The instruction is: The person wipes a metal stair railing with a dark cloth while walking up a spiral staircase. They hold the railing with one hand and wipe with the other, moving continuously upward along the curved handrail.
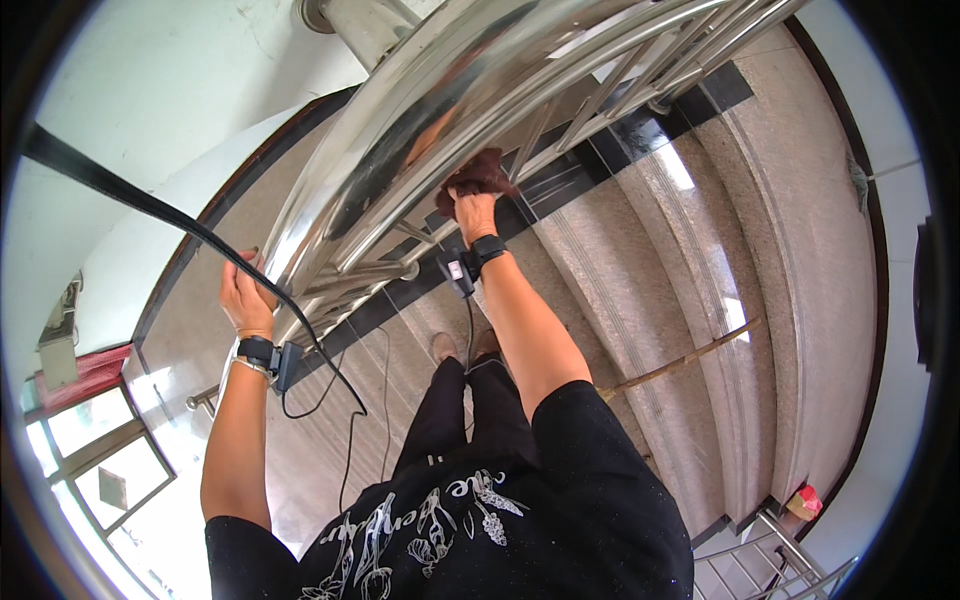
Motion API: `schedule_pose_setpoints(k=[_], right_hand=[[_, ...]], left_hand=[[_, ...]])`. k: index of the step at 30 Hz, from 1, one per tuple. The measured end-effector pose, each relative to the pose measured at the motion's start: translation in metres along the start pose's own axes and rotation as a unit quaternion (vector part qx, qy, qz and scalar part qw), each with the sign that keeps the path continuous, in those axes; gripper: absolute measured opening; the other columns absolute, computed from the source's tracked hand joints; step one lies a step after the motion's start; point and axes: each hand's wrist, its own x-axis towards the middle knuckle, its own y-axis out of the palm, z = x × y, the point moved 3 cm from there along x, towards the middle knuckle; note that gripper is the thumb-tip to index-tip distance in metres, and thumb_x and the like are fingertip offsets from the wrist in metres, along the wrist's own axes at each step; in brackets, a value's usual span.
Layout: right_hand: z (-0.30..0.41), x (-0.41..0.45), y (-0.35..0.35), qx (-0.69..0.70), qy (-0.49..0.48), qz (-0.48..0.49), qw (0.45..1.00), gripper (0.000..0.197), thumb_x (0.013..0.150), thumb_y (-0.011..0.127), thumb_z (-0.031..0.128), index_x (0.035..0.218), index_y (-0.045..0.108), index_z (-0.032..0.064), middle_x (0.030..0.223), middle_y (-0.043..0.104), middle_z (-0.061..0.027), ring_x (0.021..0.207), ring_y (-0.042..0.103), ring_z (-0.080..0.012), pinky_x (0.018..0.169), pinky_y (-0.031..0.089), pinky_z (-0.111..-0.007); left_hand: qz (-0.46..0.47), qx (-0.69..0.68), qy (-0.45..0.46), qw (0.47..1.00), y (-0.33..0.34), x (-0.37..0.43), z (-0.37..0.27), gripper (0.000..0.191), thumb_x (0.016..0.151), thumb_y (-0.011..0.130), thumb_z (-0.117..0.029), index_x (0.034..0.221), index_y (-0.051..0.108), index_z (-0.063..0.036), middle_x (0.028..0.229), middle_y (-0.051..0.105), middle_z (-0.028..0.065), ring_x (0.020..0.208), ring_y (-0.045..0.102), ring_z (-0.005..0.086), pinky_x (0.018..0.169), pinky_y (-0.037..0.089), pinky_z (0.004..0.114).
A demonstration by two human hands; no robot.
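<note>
A wide polished steel handrail [405,127] curves across the view, with thinner rails and balusters below it. My right hand [474,214] grips a dark maroon cloth [480,176] and presses it against the lower part of the railing. Part of the cloth is hidden behind the hand. At the handrail's near end, my left hand [247,296] rests against the steel with its fingers extended and holds nothing. Both wrists carry black straps with small dark devices, and a black cable passes in front of the left hand.
Speckled stone stairs [637,300] with dark border tiles [570,176] surround my feet. A thin wooden stick [682,358] lies across the steps on the right. Another steel railing [780,555] stands at the lower right near a red-and-yellow object [805,502]. Loose black cables [349,442] hang beside me.
</note>
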Motion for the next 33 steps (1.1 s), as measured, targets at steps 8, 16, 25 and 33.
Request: schedule_pose_setpoints(k=[8, 16, 25, 33], right_hand=[[-0.136, -0.068, 0.078, -0.183, -0.024, 0.334, 0.924, 0.027, 0.088, 0.057, 0.019, 0.102, 0.077, 0.0074, 0.104, 0.074, -0.0149, 0.097, 0.07, -0.0347, 0.086, 0.055, -0.039], [-0.177, -0.166, 0.005, 0.115, 0.574, 0.222, 0.78, 0.043, 0.091, 0.062, 0.033, 0.112, 0.067, -0.005, 0.116, 0.068, -0.0249, 0.105, 0.066, -0.0375, 0.091, 0.052, -0.042], [-0.187, -0.162, 0.037, 0.458, 0.608, -0.076, 0.644, 0.055, 0.073, 0.06, -0.011, 0.126, 0.051, -0.0011, 0.115, 0.062, -0.0176, 0.098, 0.066, -0.034, 0.078, 0.058, -0.046], [-0.208, -0.121, 0.126, 0.474, 0.581, 0.023, 0.661, 0.081, 0.075, 0.054, -0.009, 0.151, 0.038, 0.0113, 0.098, 0.06, -0.0114, 0.066, 0.057, -0.0236, 0.052, 0.045, -0.036]], left_hand=[[0.02, -0.062, -0.104, 0.992, -0.006, -0.003, -0.01, 0.024, 0.1, 0.046, -0.01, 0.099, 0.066, 0.0026, 0.093, 0.066, 0.013, 0.086, 0.064, 0.0241, 0.082, 0.05, 0.035], [-0.007, -0.1, -0.144, 0.984, -0.007, -0.005, 0.0, 0.032, 0.099, 0.044, -0.022, 0.106, 0.066, 0.0003, 0.097, 0.067, 0.0093, 0.09, 0.061, 0.0191, 0.085, 0.048, 0.032], [0.034, 0.22, 0.075, 0.972, -0.022, -0.005, 0.045, 0.033, 0.102, 0.044, -0.023, 0.111, 0.062, 0.0027, 0.098, 0.065, 0.0156, 0.091, 0.062, 0.0284, 0.086, 0.047, 0.038], [-0.011, -0.051, -0.217, 0.975, -0.045, -0.02, 0.071, 0.022, 0.104, 0.044, -0.028, 0.103, 0.055, -0.0084, 0.085, 0.055, -0.0005, 0.073, 0.051, 0.0109, 0.063, 0.042, 0.027]])
